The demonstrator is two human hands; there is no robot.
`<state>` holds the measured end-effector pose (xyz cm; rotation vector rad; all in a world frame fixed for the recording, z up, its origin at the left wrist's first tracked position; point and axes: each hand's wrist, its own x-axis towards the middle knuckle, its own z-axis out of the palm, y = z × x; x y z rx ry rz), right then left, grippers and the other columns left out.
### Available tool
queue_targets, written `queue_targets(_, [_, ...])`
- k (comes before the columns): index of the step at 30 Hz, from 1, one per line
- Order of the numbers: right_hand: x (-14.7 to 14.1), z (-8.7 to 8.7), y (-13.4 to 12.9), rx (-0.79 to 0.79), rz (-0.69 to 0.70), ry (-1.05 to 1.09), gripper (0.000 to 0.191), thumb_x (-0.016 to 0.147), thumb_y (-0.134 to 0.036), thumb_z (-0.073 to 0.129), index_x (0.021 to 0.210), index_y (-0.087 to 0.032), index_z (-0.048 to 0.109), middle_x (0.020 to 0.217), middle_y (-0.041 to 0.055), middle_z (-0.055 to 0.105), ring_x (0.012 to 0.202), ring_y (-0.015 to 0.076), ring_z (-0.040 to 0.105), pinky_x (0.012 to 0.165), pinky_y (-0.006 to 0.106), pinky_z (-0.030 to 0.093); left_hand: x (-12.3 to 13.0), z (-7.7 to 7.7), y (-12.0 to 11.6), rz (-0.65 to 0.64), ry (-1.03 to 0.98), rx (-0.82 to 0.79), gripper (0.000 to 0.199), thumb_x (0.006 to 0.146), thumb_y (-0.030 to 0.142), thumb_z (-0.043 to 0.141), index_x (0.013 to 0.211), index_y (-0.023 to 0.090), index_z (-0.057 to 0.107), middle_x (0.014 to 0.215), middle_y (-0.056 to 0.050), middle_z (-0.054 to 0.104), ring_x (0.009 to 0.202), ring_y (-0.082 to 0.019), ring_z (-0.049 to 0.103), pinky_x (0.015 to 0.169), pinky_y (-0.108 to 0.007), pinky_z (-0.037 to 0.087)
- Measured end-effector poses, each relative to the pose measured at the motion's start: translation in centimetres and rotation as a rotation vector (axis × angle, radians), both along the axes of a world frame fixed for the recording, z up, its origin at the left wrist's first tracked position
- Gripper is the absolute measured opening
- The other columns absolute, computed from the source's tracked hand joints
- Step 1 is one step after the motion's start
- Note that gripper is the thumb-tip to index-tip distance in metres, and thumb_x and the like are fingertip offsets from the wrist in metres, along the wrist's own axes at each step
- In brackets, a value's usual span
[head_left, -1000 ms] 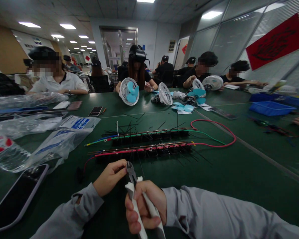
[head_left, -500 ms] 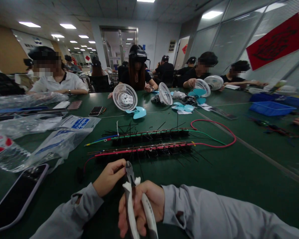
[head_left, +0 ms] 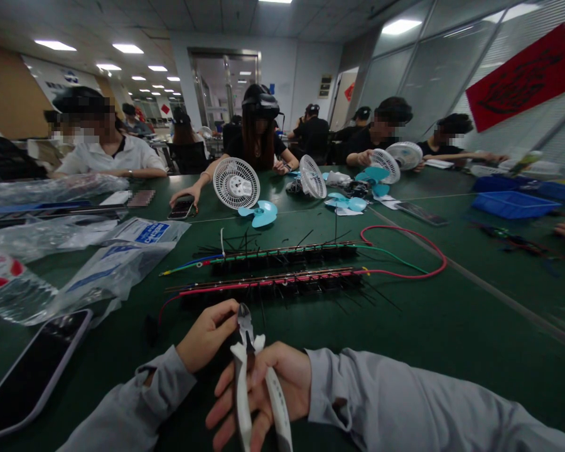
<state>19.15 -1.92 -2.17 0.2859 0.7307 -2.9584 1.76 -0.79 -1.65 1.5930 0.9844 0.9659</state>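
Observation:
White-handled cutting pliers [head_left: 241, 383] lie in my right hand [head_left: 275, 386], the handles spread and the fingers loosely around them. The jaws point away from me. My left hand [head_left: 209, 336] has its thumb and index finger together right beside the jaw tip; anything between them is too small to make out. Beyond both hands, two long dark strips lie side by side on the green table. The nearer strip [head_left: 282, 282] has a red wire along it, the farther strip [head_left: 292, 254] a green one. Thin black ties stick out from both.
At the left are a phone [head_left: 32, 376], a water bottle [head_left: 9, 285] and plastic bags [head_left: 122, 260]. Fan guards [head_left: 236, 183] and blue blades [head_left: 263, 214] lie farther back, near seated people. A blue tray [head_left: 513, 204] is at the right.
The fingers of my right hand have spread, and the pliers' handles have shifted slightly left. Across the table, another person's hand has reached to the small phone.

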Motion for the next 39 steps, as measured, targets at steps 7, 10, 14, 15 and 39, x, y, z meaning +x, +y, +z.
queue_targets(7, [0.3,0.2,0.2,0.017,0.028,0.066,0.054,0.054,-0.018,0.048,0.107,-0.01,0.051,0.105,0.0171,0.061,0.1,0.0318,0.059,0.063,0.03,0.047,0.0,0.2,-0.1,-0.018,-0.019,-0.012,0.028,0.088,0.038,0.049,0.077,0.013,0.058,0.072,-0.001,0.051,0.067,-0.014,0.048,0.063,-0.024,0.041])
queue_targets(10, [0.4,0.5,0.0,0.033,-0.001,0.069,0.06,0.049,-0.012,0.046,0.11,-0.01,0.051,0.112,0.0169,0.058,0.106,0.0322,0.056,0.07,0.034,0.048,0.0,0.3,-0.1,-0.02,-0.02,-0.002,0.028,0.088,0.038,0.05,0.077,0.014,0.057,0.071,-0.001,0.05,0.067,-0.014,0.046,0.063,-0.024,0.04])
queue_targets(14, [0.5,0.9,-0.2,0.033,0.005,0.065,0.069,0.045,-0.009,0.044,0.114,-0.01,0.05,0.118,0.0177,0.055,0.113,0.0343,0.051,0.077,0.038,0.046,0.1,0.4,-0.1,-0.002,-0.028,0.008,0.028,0.088,0.038,0.05,0.077,0.014,0.057,0.072,-0.001,0.051,0.068,-0.013,0.046,0.064,-0.023,0.04])
queue_targets(15, [0.5,1.0,-0.3,0.033,0.008,0.067,0.07,0.045,-0.009,0.044,0.115,-0.01,0.05,0.119,0.0179,0.054,0.114,0.0343,0.051,0.078,0.038,0.046,0.1,0.5,-0.1,0.012,-0.031,0.008,0.027,0.088,0.038,0.05,0.077,0.014,0.058,0.072,-0.001,0.052,0.067,-0.013,0.047,0.064,-0.023,0.04])
queue_targets(39, [1.3,0.5,-0.2,-0.102,-0.003,0.077,0.02,0.067,-0.027,0.043,0.078,-0.012,0.051,0.064,0.0069,0.049,0.057,0.0188,0.055,0.024,0.015,0.024,0.1,0.4,-0.1,0.01,-0.075,-0.006,0.022,0.088,0.032,0.051,0.078,0.014,0.058,0.073,0.0,0.054,0.067,-0.013,0.049,0.064,-0.023,0.041])
